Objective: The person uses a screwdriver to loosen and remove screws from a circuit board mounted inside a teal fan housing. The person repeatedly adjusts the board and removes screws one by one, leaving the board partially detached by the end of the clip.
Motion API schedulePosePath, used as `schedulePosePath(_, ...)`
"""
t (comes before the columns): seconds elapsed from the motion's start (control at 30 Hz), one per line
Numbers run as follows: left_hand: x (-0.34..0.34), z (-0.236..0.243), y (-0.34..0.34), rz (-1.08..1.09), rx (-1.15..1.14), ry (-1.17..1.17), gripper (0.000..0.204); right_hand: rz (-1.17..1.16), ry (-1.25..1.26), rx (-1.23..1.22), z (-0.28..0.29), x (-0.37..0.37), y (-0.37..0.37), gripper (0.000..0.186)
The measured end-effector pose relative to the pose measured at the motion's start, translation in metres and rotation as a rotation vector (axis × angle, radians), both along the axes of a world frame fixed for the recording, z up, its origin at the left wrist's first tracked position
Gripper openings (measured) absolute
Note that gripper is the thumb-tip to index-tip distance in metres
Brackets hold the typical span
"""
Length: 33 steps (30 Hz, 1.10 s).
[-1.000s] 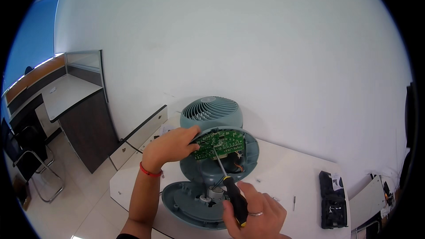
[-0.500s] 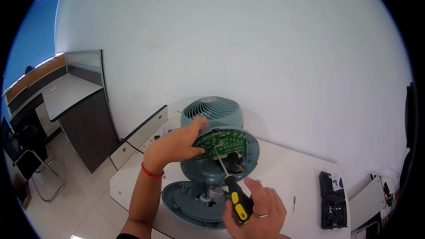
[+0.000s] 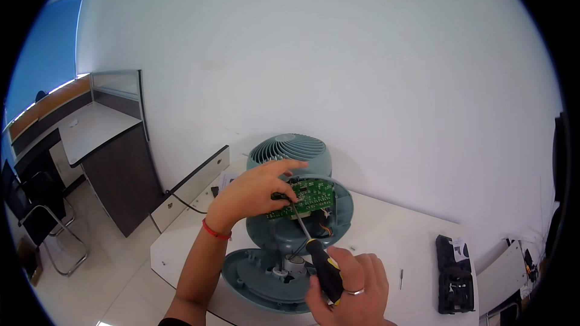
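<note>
A green circuit board point(image 3: 315, 192) sits tilted in the opened grey-green round housing point(image 3: 344, 205) of a fan. My left hand point(image 3: 257, 192) reaches over the board's left part, its fingers apart; one finger stretches toward the housing's upper rim, while another fingertip rests by the screwdriver's tip. My right hand point(image 3: 356, 287) is closed round the black and yellow handle of a screwdriver point(image 3: 324, 270), whose shaft slants up to the board. Below lies a grey-green base piece point(image 3: 260, 284) with a round metal motor point(image 3: 295, 264), and wires point(image 3: 326, 229) show inside the housing.
Behind stands the fan's slatted head point(image 3: 289, 150), close to the wall. To the right on the white table point(image 3: 386, 235) lie a thin metal bit point(image 3: 401, 279) and an open black tool case point(image 3: 454, 274). A dark cable point(image 3: 187, 204) runs along the left side.
My left hand has shifted right across the board, its fingertips now close to the screwdriver's tip. The screwdriver handle has turned in my right hand, showing less yellow.
</note>
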<state>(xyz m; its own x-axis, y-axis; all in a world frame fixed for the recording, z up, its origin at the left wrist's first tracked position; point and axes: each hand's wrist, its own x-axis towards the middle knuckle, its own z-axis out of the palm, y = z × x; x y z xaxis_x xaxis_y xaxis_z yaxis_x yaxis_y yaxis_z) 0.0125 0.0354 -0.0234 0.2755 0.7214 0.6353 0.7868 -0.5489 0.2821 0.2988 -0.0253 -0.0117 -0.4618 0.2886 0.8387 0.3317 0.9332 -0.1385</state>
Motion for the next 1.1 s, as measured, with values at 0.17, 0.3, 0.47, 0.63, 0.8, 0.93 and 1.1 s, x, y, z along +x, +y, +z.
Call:
schedulePosePath(0.17,-0.002,-0.001,0.003,-0.012,0.002,0.022,0.015,0.006,-0.023,0.010,0.001,0.002,0.002,0.049)
schedulePosePath(0.3,0.000,0.000,0.002,-0.003,-0.024,0.018,0.014,-0.017,-0.038,-0.003,0.005,0.006,0.002,0.043)
schedulePosePath(0.47,0.001,0.001,0.001,0.016,-0.038,0.011,0.013,-0.028,-0.034,-0.053,0.012,0.014,-0.002,0.037)
schedulePosePath(0.63,-0.001,0.001,0.001,-0.002,-0.009,0.015,0.012,-0.039,-0.021,-0.097,0.018,0.021,-0.002,0.035)
schedulePosePath(0.8,0.001,0.004,-0.003,-0.008,0.038,0.040,0.017,-0.027,0.011,-0.103,0.022,0.028,0.001,0.033)
schedulePosePath(0.93,0.007,0.011,-0.008,-0.016,0.065,0.052,0.018,-0.013,0.016,-0.133,0.023,0.029,0.000,0.032)
schedulePosePath(1.1,0.009,0.014,-0.011,-0.040,0.042,0.086,0.012,0.022,0.011,-0.166,0.028,0.033,-0.001,0.030)
